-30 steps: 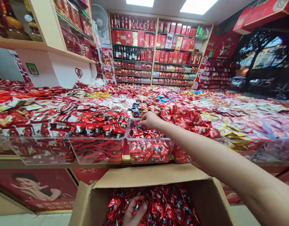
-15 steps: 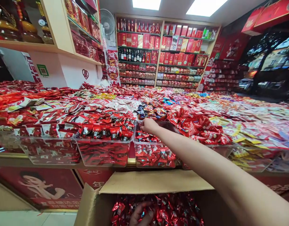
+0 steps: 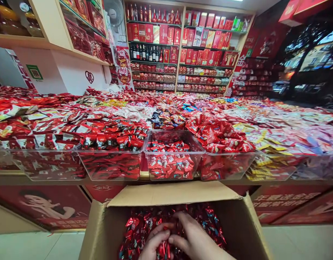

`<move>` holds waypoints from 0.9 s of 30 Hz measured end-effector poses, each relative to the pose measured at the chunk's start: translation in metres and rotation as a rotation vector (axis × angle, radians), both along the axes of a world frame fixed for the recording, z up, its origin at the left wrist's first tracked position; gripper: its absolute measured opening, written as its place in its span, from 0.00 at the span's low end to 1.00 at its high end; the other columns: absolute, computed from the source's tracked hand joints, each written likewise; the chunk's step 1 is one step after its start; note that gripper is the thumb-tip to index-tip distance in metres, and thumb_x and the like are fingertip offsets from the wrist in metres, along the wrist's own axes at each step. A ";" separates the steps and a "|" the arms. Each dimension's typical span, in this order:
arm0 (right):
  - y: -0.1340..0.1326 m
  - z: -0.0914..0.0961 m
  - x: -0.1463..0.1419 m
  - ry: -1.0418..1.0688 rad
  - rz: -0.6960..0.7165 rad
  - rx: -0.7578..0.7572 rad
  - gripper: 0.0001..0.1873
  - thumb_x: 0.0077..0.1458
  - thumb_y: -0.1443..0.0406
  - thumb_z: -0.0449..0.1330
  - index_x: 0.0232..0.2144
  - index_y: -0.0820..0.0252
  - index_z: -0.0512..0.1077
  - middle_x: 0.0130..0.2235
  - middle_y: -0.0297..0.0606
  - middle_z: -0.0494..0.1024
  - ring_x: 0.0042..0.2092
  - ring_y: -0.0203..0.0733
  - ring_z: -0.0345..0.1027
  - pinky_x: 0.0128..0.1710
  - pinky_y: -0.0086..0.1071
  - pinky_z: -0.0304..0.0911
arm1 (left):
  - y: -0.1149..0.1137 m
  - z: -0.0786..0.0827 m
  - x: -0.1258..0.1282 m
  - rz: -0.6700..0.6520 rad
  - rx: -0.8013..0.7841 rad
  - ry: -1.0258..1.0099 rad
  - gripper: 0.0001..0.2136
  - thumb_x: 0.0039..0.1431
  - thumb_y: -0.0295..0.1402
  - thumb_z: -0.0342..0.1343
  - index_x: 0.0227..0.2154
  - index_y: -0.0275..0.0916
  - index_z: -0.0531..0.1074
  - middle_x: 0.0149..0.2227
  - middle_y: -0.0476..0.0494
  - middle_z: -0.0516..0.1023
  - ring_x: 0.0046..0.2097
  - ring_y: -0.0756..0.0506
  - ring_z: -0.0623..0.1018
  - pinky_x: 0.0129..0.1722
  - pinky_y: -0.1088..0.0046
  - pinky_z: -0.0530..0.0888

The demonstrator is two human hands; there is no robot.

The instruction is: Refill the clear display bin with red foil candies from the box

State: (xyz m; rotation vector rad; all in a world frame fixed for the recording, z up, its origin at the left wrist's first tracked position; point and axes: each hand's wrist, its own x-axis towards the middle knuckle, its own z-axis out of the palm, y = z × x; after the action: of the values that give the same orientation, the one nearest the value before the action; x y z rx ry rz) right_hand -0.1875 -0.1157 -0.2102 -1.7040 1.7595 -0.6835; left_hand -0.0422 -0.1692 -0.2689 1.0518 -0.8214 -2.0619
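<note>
Both hands are down inside an open cardboard box (image 3: pixel 107 220) full of red foil-wrapped candies (image 3: pixel 145 222). My left hand (image 3: pixel 153 243) is curled around a bunch of those candies at the bottom edge of the view. My right hand (image 3: pixel 195 238) lies beside it, touching it, its fingers bent into the candy pile. Straight ahead, above the box, stands a clear plastic bin (image 3: pixel 174 156) partly filled with the same kind of red candies.
A wide display counter (image 3: pixel 60 179) carries several clear bins heaped with red, yellow and pink sweets. Shelves (image 3: pixel 180 47) of red boxes and bottles line the back wall. A red poster (image 3: pixel 44 209) runs under the counter. Floor tiles show at both lower corners.
My right arm has pulled back from the clear bin and dropped into the cardboard box next to my left hand. The view has tilted down slightly.
</note>
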 end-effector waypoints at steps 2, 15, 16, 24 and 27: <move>-0.003 -0.010 -0.002 -0.111 -0.019 0.011 0.12 0.46 0.63 0.54 0.35 0.61 0.66 0.34 0.38 0.72 0.34 0.39 0.64 0.33 0.27 0.57 | 0.003 0.003 -0.001 -0.048 0.052 0.009 0.07 0.40 0.30 0.56 0.27 0.40 0.74 0.33 0.44 0.75 0.34 0.45 0.73 0.28 0.73 0.68; -0.015 -0.018 -0.015 -0.872 -0.260 0.073 0.18 0.36 0.63 0.62 0.32 0.63 0.64 0.27 0.34 0.71 0.30 0.37 0.65 0.30 0.30 0.60 | 0.010 0.019 -0.019 -0.075 -0.058 -0.062 0.09 0.42 0.34 0.58 0.27 0.39 0.65 0.22 0.54 0.70 0.22 0.54 0.69 0.17 0.82 0.65; -0.014 -0.017 -0.015 -0.907 -0.263 0.082 0.17 0.37 0.62 0.62 0.32 0.63 0.65 0.27 0.34 0.70 0.28 0.35 0.64 0.28 0.29 0.60 | 0.010 0.018 -0.019 -0.080 -0.048 -0.057 0.09 0.42 0.34 0.58 0.26 0.39 0.65 0.23 0.54 0.70 0.22 0.54 0.69 0.17 0.81 0.65; -0.014 -0.017 -0.010 -1.032 -0.288 0.092 0.16 0.41 0.60 0.59 0.32 0.64 0.65 0.26 0.33 0.68 0.27 0.33 0.63 0.25 0.27 0.60 | 0.011 0.018 -0.018 -0.080 -0.020 -0.019 0.08 0.43 0.34 0.58 0.26 0.40 0.66 0.20 0.54 0.69 0.22 0.53 0.69 0.20 0.80 0.67; -0.004 -0.003 -0.003 -0.732 -0.183 -0.059 0.12 0.46 0.64 0.56 0.35 0.62 0.64 0.30 0.36 0.69 0.32 0.36 0.64 0.31 0.29 0.62 | 0.012 0.017 -0.016 -0.009 -0.053 -0.031 0.09 0.42 0.34 0.58 0.28 0.40 0.68 0.24 0.53 0.71 0.28 0.52 0.70 0.28 0.79 0.68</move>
State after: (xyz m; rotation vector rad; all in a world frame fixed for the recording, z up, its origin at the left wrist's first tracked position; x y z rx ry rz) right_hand -0.1910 -0.1199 -0.2133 -1.1105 1.3701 -1.2573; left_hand -0.0584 -0.1567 -0.2518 1.0555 -0.8938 -2.0244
